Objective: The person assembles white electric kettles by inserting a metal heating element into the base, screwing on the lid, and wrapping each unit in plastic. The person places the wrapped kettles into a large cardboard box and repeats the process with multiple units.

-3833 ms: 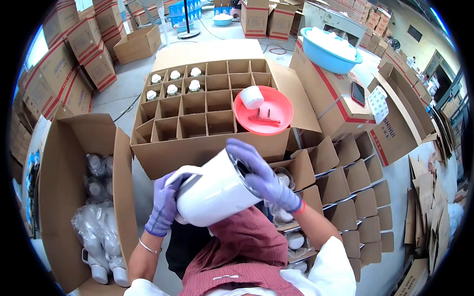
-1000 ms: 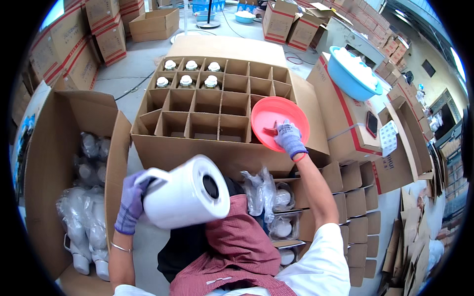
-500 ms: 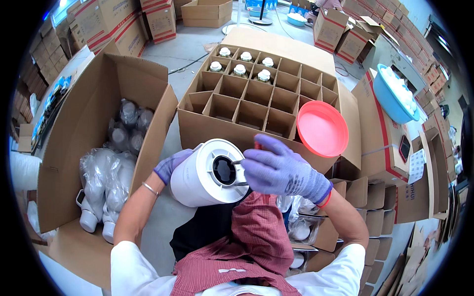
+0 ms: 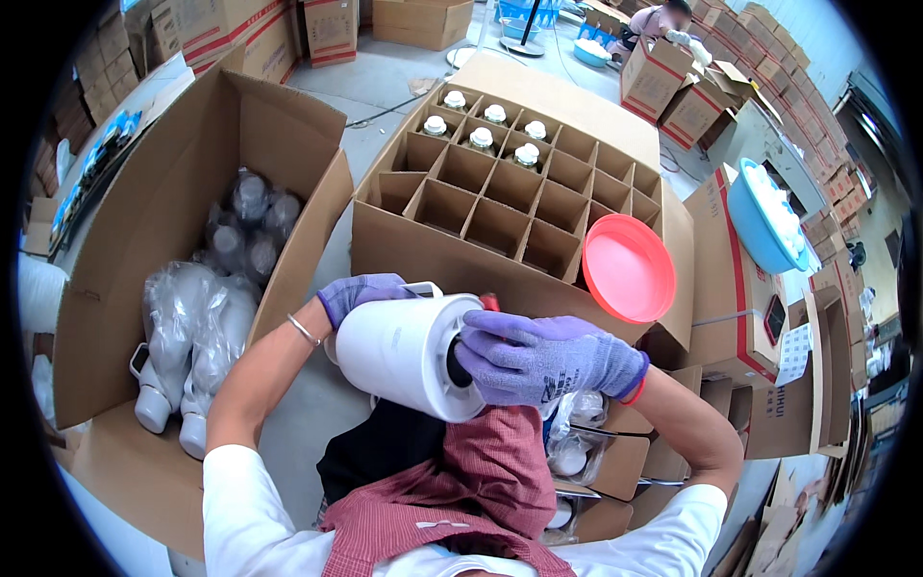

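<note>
A white cylindrical jug lies tilted on its side above my lap, its end with a dark round opening turned to the right. My left hand, in a purple-grey glove, is closed around its far side, beside the jug's handle. My right hand, gloved alike, is curled at the open end and partly covers the opening. A bit of a red-handled tool shows past its fingers; the rest of the tool is hidden by the hand.
Ahead stands a divided carton holding several white-capped bottles, with a red round tray on its corner. An open box at left holds plastic-wrapped white jugs. At right sits a blue basin; a person works far behind.
The jug has tipped further onto its side, its opening turning to the right. My right hand has moved lower and closer over the opening. Far back, the person has come more into view.
</note>
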### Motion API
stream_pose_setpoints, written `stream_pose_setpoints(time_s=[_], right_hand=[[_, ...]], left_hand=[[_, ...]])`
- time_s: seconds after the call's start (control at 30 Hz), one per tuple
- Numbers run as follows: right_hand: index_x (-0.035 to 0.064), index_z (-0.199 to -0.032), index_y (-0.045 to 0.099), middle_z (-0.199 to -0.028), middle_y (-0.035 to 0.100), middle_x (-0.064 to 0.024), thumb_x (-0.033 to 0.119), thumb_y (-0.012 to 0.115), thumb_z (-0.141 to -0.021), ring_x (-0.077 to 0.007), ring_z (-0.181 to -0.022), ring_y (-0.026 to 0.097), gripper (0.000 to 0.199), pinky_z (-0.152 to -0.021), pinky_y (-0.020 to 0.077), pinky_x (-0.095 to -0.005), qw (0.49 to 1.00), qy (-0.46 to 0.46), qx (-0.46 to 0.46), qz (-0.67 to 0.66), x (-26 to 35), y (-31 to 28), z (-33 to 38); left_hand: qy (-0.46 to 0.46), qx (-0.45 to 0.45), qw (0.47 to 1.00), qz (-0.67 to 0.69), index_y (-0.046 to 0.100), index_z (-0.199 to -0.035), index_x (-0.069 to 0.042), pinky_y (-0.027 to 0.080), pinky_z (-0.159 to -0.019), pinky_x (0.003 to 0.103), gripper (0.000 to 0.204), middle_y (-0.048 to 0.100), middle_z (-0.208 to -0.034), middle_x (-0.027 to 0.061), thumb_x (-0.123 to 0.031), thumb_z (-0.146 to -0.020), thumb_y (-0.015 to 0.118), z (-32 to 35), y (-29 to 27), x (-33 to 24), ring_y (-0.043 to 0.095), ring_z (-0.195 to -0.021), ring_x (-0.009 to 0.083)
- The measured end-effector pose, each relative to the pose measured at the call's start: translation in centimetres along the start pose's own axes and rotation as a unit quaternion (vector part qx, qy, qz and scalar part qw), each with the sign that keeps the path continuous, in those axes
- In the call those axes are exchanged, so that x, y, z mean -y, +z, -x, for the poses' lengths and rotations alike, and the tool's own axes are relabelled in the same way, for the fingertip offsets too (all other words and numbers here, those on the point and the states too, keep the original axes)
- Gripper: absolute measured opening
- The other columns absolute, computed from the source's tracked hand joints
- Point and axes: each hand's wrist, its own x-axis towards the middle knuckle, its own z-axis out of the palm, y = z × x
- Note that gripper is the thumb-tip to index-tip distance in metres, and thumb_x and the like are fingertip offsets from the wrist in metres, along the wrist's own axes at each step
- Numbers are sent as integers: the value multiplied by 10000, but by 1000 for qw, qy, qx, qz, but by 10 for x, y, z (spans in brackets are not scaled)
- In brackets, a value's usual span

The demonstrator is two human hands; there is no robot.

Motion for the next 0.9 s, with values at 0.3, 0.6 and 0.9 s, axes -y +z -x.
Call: stream_pose_setpoints(time_s=[0.3,0.6,0.9], right_hand=[[41,-908,654,-789,587,54,195,613,-965,-49,-701,512,169,-606,425,-239,316,701,-93,-633,36,45,42],[33,-985,621,-753,625,-94,212,596,-954,-210,-693,627,184,-639,503,-340,580,724,-29,-373,11,90,101],[76,-1173,642,-1096,634,-206,213,619,-920,-398,-1042,616,290,-865,494,-496,638,729,249,-11,14,143,232]], left_hand=[[55,-403,909,91,683,-1192,2,535,-910,297,290,706,-1133,77,-136,-954,592,64,117,-115,660,-1029,144],[-36,-366,929,39,660,-1217,-23,510,-978,383,327,706,-1115,126,-250,-985,624,183,185,-22,661,-1071,232],[-645,-334,427,-539,693,-1054,-45,483,-896,433,639,687,-1061,144,-594,-728,735,407,7,29,642,-947,311]])
